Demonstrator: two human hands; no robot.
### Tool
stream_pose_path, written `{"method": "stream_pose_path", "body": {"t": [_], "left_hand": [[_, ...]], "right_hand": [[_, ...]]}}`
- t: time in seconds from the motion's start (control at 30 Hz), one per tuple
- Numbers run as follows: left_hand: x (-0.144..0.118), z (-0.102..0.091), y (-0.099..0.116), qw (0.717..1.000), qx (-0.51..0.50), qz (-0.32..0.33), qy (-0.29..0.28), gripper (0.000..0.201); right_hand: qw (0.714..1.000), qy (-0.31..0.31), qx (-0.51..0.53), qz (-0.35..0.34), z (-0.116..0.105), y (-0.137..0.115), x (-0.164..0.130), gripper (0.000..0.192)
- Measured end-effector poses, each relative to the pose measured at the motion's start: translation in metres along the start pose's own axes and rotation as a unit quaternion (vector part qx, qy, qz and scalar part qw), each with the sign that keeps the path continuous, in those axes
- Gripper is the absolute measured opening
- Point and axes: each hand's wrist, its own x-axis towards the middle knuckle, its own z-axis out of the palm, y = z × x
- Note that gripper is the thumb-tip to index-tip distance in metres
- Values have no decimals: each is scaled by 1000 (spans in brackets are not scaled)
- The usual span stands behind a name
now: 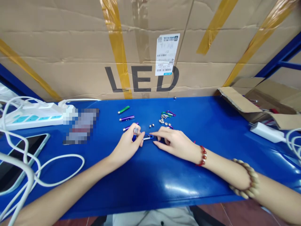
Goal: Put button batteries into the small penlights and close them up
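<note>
My left hand (128, 145) grips a small blue keychain flashlight (135, 132) with a silver head, held just above the blue table (150, 175). My right hand (175, 142) rests on the table beside it, fingertips pinching the blue carabiner clip (148, 137) attached to that flashlight. Just behind my hands lie a purple flashlight (127, 118), a green flashlight (123, 109) and another purple one (127, 128), partly hidden by my left fingers. Several small silver button cells (162, 121) and coloured carabiner clips (168, 113) are scattered behind my right hand.
A large cardboard box marked LED (141, 78) walls off the back. A white power strip (35, 116), white cables (47, 172) and a tablet (18, 163) sit at left. An open carton (258, 100) and a white charger (266, 131) lie at right.
</note>
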Motion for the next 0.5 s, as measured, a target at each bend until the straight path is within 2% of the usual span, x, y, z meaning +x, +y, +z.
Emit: {"method": "stream_pose_path", "body": {"t": [0.13,0.23,0.33,0.4,0.43,0.5], "left_hand": [[4,-3,-2,999,17,30,-28,18],[4,-2,-2,998,6,49,-36,19],[3,-2,-1,998,-7,50,-31,20],[3,-3,0,998,-5,54,-35,20],[3,-4,0,997,0,61,-43,21],[2,-5,0,995,11,77,-65,21]], "right_hand": [[1000,1,20,-14,5,9,2,29],[1000,22,-10,-20,1,10,4,25],[995,82,-52,-8,-23,-12,-1,26],[993,112,32,-25,-39,-41,-15,21],[992,64,97,-38,-43,-58,-27,16],[972,-104,188,-96,-32,-88,-57,6]]}}
